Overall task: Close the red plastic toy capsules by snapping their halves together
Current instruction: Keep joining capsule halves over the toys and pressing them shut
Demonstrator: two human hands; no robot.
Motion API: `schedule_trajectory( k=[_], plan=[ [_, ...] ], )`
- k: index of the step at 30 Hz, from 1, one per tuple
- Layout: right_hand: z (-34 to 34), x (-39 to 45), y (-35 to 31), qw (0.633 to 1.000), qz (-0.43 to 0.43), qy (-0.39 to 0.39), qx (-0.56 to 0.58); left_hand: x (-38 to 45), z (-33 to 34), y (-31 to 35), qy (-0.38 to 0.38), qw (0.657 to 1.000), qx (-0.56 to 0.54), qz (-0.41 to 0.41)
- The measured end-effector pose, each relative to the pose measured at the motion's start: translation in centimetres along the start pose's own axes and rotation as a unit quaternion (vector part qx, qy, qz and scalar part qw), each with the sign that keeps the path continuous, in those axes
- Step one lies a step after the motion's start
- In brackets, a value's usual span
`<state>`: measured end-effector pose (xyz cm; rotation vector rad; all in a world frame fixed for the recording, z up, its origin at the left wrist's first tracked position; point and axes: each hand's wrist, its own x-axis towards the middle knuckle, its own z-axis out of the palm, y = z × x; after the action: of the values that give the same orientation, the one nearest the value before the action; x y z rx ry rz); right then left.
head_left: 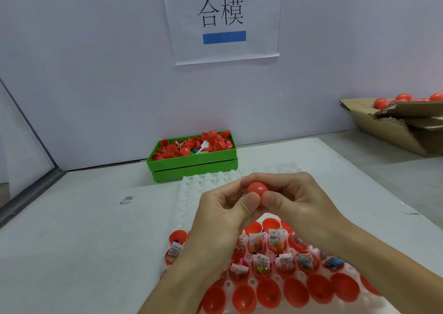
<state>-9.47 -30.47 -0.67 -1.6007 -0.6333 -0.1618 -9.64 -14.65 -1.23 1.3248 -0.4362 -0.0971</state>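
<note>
Both hands, left hand (223,208) and right hand (290,198), are pinching one round red plastic capsule (257,189); grip's tight on it. Probably best squeezing evenly so the halves click.

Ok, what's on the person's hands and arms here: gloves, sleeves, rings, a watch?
Nothing visible. The left hand and right hand are bare, with no gloves or rings, and both forearms are uncovered to the frame's edge: no sleeves, watch or wristband.

Red capsule (257,189) between both hands' fingers (249,202) — above a tray (191,186) of open halves (268,292)
</note>
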Motion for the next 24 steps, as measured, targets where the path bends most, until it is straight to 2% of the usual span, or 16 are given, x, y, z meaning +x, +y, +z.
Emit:
schedule_trajectory(
  k=[7,12,16,21,24],
  plan=[
    [0.2,0.0,0.1,1.0,-0.016,-0.011,0.008,-0.2,0.7,-0.5,0.05,0.998,0.006,0.025],
    [0.3,0.0,-0.3,0.999,-0.03,-0.01,0.017,-0.3,0.7,-0.3,0.044,0.998,0.016,0.049],
    [-0.4,0.2,-0.7,1.0,-0.007,-0.024,0.011,-0.1,0.6,0.0,0.031,0.998,0.013,0.047],
    [-0.8,0.0,-0.8,1.0,0.014,-0.009,0.008,0.0,0.6,0.2,-0.002,0.998,-0.055,0.016],
    [-1.0,-0.1,-0.9,0.999,0.025,-0.015,0.026,0.1,0.6,0.2,0.007,0.997,-0.081,0.0]
  ],
)
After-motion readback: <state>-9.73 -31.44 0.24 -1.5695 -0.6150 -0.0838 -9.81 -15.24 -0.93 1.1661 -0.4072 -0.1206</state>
